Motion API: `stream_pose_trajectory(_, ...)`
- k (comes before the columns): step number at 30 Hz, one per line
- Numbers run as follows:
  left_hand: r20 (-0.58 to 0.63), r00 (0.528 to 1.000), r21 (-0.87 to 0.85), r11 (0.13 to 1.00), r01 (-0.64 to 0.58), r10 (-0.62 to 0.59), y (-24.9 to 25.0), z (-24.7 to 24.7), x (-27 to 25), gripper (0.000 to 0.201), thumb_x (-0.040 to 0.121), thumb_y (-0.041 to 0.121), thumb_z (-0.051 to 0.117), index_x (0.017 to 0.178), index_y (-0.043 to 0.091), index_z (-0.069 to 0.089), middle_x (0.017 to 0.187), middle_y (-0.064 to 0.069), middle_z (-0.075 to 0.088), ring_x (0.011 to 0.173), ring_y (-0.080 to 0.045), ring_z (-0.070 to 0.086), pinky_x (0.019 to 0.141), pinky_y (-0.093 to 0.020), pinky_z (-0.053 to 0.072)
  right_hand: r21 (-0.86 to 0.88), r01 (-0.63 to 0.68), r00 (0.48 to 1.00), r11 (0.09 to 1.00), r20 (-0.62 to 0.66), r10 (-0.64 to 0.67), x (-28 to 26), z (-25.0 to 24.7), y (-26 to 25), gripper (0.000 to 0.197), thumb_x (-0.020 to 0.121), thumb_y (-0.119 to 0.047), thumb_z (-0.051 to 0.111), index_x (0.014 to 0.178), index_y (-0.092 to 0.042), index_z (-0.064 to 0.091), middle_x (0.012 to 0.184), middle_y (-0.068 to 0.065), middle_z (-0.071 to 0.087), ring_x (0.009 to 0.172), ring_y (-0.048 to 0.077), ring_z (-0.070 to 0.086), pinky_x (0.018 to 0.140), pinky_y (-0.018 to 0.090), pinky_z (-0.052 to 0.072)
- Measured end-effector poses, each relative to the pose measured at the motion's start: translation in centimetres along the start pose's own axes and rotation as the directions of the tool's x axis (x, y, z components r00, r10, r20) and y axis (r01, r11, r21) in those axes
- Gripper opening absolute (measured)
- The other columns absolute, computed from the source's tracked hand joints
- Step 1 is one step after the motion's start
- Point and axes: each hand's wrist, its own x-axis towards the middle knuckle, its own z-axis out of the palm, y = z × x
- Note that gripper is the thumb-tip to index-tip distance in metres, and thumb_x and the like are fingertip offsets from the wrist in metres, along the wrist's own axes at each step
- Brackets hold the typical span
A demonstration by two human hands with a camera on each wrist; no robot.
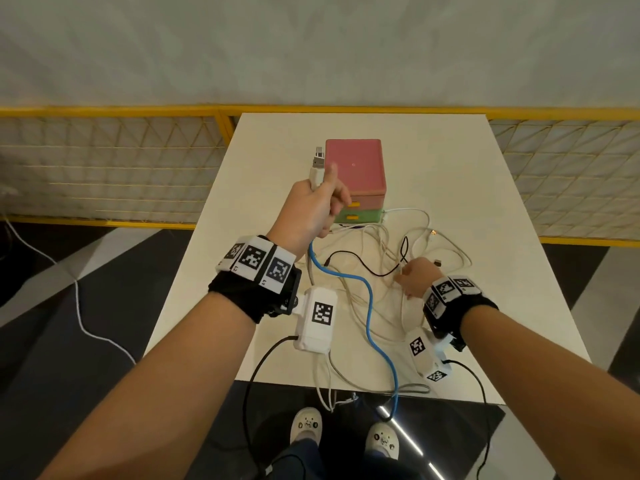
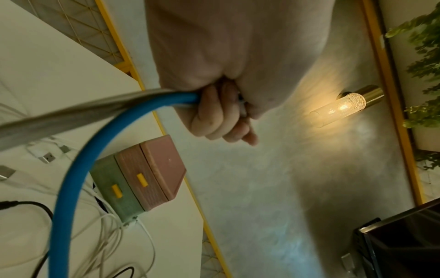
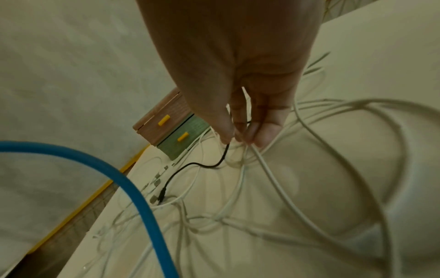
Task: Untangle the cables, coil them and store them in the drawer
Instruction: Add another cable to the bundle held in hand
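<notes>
On the left, a yellow-framed wire mesh fence point(image 1: 110, 161) runs behind the counter point(image 1: 433, 161), with a pale wall above it and dark floor below, where a thin white cord point(image 1: 79, 306) trails. The left hand point(image 1: 308, 209) is raised above the counter, its fingers point(image 2: 214, 120) clenched around a blue cable point(image 1: 367, 306) and a grey cable point(image 2: 71, 114); a white plug with a metal USB end point(image 1: 317, 164) sticks up out of the fist. The blue cable drops from the fist, snakes across the counter and hangs over the near edge. Both wrists carry black bands with black-and-white square marker tags; on the left band point(image 1: 256, 261) small characters are printed, but they are too small to read surely.

Behind the left hand stands a small drawer box point(image 1: 356, 168), a pink unit stacked on a green one, each drawer shut and bearing a yellow handle point(image 2: 140, 180); their contents are hidden. In the left wrist view a glowing wall lamp point(image 2: 345, 105) and green leaves show on the wall.

To the right of the box a tangle of white cables point(image 1: 381, 244) lies spread over the counter, with a thin black cable point(image 1: 363, 265) threaded through it. The right hand point(image 1: 415, 277) rests low on this tangle, its fingers point(image 3: 259, 131) pinching together white strands and the black cable. At the bottom, two pale shoes point(image 1: 308, 424) stand on the floor
</notes>
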Motion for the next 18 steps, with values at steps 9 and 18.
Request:
stream_pose_trajectory(9, 0.043, 0.984, 0.154, 0.974, 0.163, -0.172, -1.6, 0.6, 1.3, 0.052, 0.104, 0.044, 0.036, 0.111, 0.004, 0.068, 0.093, -0.012, 0.075, 0.037, -0.007, 0.029, 0.039, -0.019, 0.027, 0.512, 0.509, 0.857, 0.692, -0.226, -0.463, -7.0, -4.8, -6.8, 0.006, 0.095, -0.017, 0.053, 0.093, -0.012, 0.054, 0.073, 0.009, 0.06, 0.044, 0.023, 0.06, 0.045, 0.029, 0.052)
stream_pose_trajectory(18, 0.149, 0.988, -0.111, 0.994, -0.019, 0.036, 1.2, 2.4, 1.6, 0.035, 0.105, 0.031, 0.04, 0.104, 0.007, 0.065, 0.065, 0.004, 0.053, 0.042, -0.007, 0.027, 0.038, -0.019, 0.022, 0.36, 0.619, 0.78, 0.698, -0.178, -0.6, -10.6, -5.8, -6.3, 0.019, 0.096, -0.031, 0.05, 0.096, -0.017, 0.063, 0.087, 0.006, 0.066, 0.055, 0.017, 0.062, 0.055, 0.027, 0.05)
